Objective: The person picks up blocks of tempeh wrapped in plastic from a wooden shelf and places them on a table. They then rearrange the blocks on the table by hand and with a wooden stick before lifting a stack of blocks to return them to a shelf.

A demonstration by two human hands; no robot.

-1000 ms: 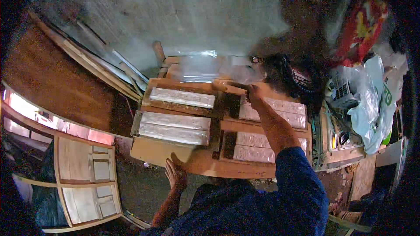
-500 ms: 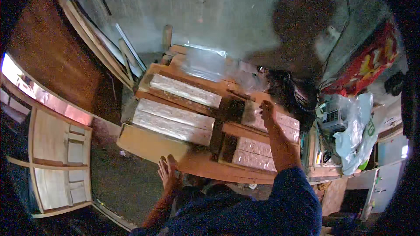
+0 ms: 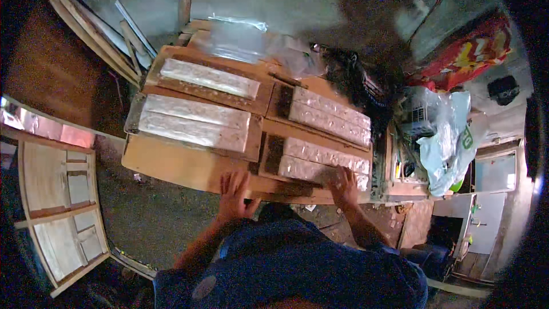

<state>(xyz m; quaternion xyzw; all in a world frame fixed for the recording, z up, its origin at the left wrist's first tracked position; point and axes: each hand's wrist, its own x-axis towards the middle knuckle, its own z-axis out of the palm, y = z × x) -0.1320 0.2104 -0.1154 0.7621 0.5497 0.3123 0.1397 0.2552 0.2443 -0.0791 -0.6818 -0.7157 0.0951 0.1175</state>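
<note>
My left hand [image 3: 235,194] is at the near edge of the wooden table [image 3: 166,157], its fingers stretched forward and apart. Further right, my right hand [image 3: 342,187] reaches over the front edge with fingers extended, touching or just above the near right pale slab pair [image 3: 311,157]. That pair lies on a brown board [image 3: 272,160]. Behind it sits another pale pair [image 3: 331,115]. On the left half, a wider pale pair [image 3: 194,123] lies on a board, with a single pale strip [image 3: 209,78] beyond. Their surfaces look shiny and mottled; the material is unclear.
Clear plastic sheets [image 3: 237,40] lie at the table's back. A black bag [image 3: 366,83] is at the back right, near a grey crate [image 3: 417,106] and a pale plastic bag [image 3: 449,154]. Wooden frames [image 3: 60,177] stand left; planks [image 3: 86,28] lean behind.
My right hand has come back from over the far right slabs to the table's near edge. My left hand has moved onto that edge. The view has shifted, and the right-hand boards sit closer together.
</note>
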